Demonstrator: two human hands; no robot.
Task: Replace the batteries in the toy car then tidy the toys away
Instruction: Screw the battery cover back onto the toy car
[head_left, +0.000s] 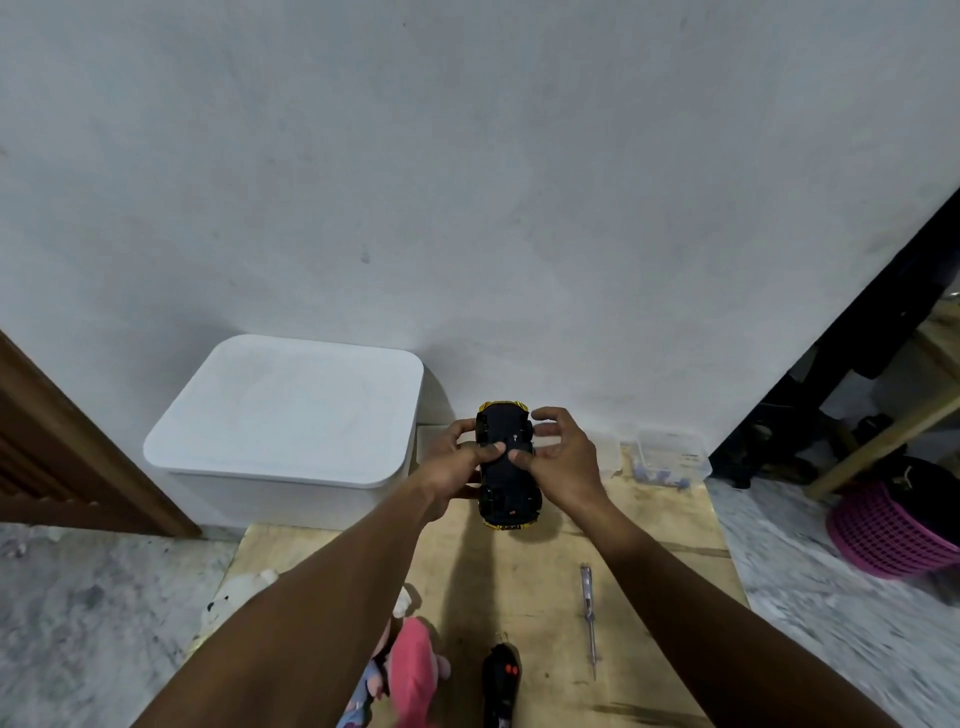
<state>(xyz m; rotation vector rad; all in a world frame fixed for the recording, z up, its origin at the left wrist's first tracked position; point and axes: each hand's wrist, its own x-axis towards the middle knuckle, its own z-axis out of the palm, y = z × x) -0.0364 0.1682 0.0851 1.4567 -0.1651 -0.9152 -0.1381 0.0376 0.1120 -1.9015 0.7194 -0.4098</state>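
A yellow toy car (506, 488) is held upside down above the wooden board, its black underside facing me. My left hand (457, 457) grips its left side, thumb pressed on the underside near the middle. My right hand (558, 457) holds the right side, thumb also on the underside, fingers curled over the far edge. A screwdriver (588, 618) lies on the board to the right. A black remote control (500, 680) sits at the near edge. Soft toys, one pink (413, 670) and one white (236, 597), lie at the near left.
A white lidded storage box (285, 415) stands against the wall at left. A small clear container (672, 454) sits at the board's far right corner. A pink basket (893, 525) stands on the floor at right. The wooden board (649, 530) lies on a marbled floor.
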